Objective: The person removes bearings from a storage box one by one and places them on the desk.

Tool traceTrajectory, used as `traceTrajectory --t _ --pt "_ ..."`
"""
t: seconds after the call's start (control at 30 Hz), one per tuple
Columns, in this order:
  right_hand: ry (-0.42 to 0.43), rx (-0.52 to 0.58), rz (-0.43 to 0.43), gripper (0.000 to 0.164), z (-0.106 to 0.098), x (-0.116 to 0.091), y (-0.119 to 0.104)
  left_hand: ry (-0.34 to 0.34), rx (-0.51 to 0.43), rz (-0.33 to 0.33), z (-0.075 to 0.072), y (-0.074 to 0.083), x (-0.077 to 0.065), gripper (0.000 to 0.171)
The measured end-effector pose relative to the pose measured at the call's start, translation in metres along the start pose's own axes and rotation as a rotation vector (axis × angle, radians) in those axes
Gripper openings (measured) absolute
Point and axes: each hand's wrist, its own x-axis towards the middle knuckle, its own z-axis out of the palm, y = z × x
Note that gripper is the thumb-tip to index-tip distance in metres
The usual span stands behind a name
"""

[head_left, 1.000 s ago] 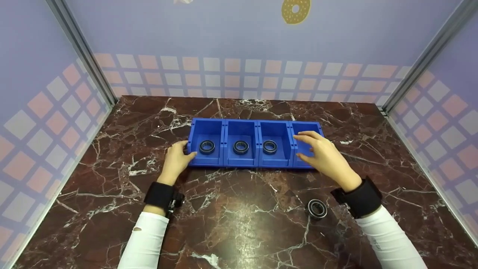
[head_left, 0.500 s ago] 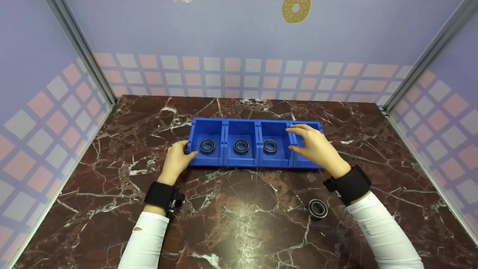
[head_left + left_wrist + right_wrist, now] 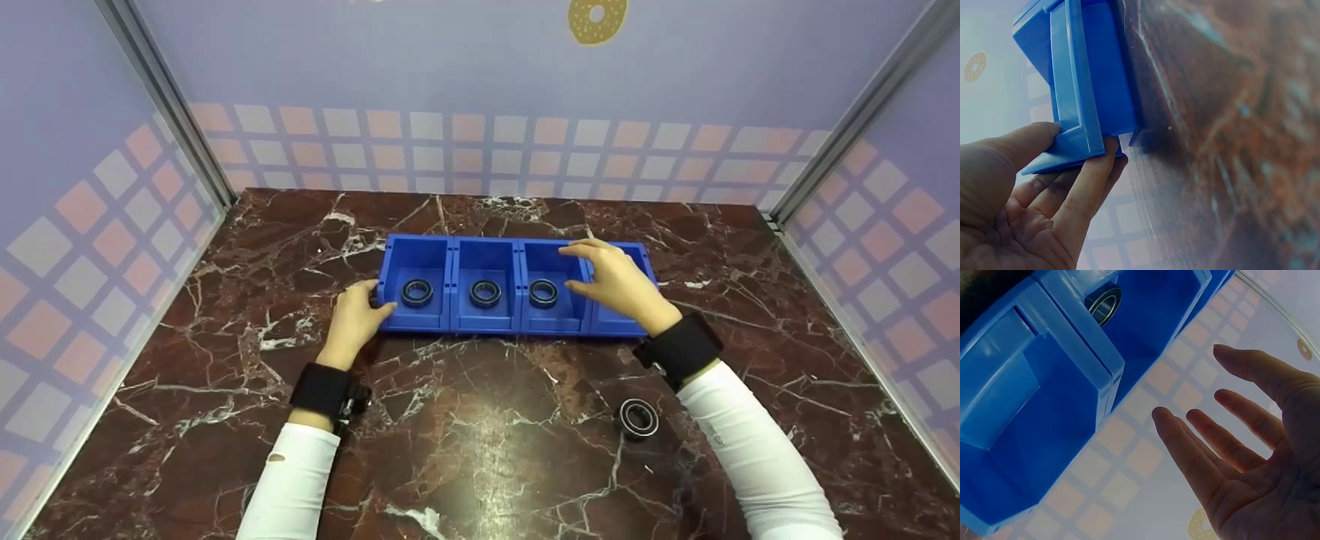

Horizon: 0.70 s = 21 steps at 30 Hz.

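A row of joined blue storage bins [image 3: 484,324] sits on the table. My left hand [image 3: 354,321] grips its left end; in the left wrist view the thumb lies over the bin's rim [image 3: 1072,132] and the fingers curl against the outside wall. Black-and-silver ball bearings lie in three bins: the leftmost bearing [image 3: 416,293], the middle bearing [image 3: 485,294] and the third bearing [image 3: 543,293]. Above the divider between the two right-hand bins hovers my right hand [image 3: 619,281], fingers spread and holding nothing. The rightmost bin [image 3: 1044,410] shows no bearing in the right wrist view.
Another ball bearing [image 3: 638,418] lies on the dark red marbled table [image 3: 465,435], in front of the row's right end. Lilac walls [image 3: 480,67] with a checked band enclose the table at the back and both sides.
My right hand has moved left and slightly away from me, from over the rightmost bin toward the third one. The left hand, the bins and the bearings stay where they were.
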Motion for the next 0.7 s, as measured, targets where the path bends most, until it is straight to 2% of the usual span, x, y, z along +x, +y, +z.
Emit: traceTrajectory --t 0.5,0.7 --pt "-0.033 -0.023 -0.009 0.053 0.013 0.021 0.005 0.004 0.020 -0.003 0.000 0.001 0.000 0.051" --pt "-0.057 -0.032 0.000 0.051 0.020 0.027 0.006 -0.017 0.014 -0.014 0.000 0.001 0.001 0.051"
